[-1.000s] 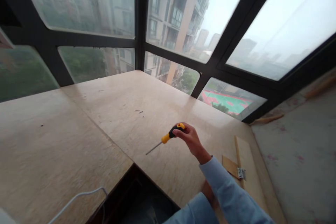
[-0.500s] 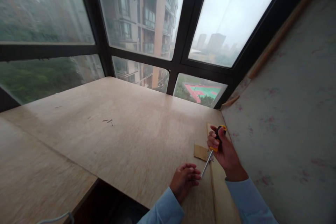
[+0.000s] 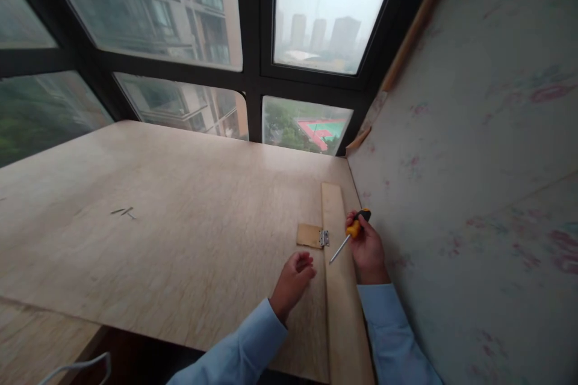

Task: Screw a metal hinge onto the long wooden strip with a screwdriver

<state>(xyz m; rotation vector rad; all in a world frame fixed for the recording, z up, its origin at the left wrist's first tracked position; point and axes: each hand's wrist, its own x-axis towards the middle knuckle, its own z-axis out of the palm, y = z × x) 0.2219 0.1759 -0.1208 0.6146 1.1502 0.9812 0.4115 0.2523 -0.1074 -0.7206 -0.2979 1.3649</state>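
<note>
My right hand (image 3: 368, 252) is wrapped round the yellow-and-black handle of a screwdriver (image 3: 354, 229). Its metal shaft slants down to the left, with the tip over a long pale wooden board (image 3: 343, 295). A small metal hinge (image 3: 324, 238) joins the board's left edge to a small wooden piece (image 3: 309, 236). Just below that piece is my left hand (image 3: 293, 281), its fingers curled in and the thumb close to them. Whatever they pinch, if anything, is too small to make out.
Several small screws or nails (image 3: 124, 212) lie at the left on the stone-patterned tabletop (image 3: 194, 240). Dark-framed windows (image 3: 253, 72) stand behind it. A flowered wall (image 3: 460, 192) rises close on the right. A pale cable (image 3: 85, 366) shows at the lower left, beside a dark opening.
The view has swung to the right. The screwdriver tip has moved away from my left fingers and over the board, and the hinge now shows uncovered. My left fingers have curled in more.
</note>
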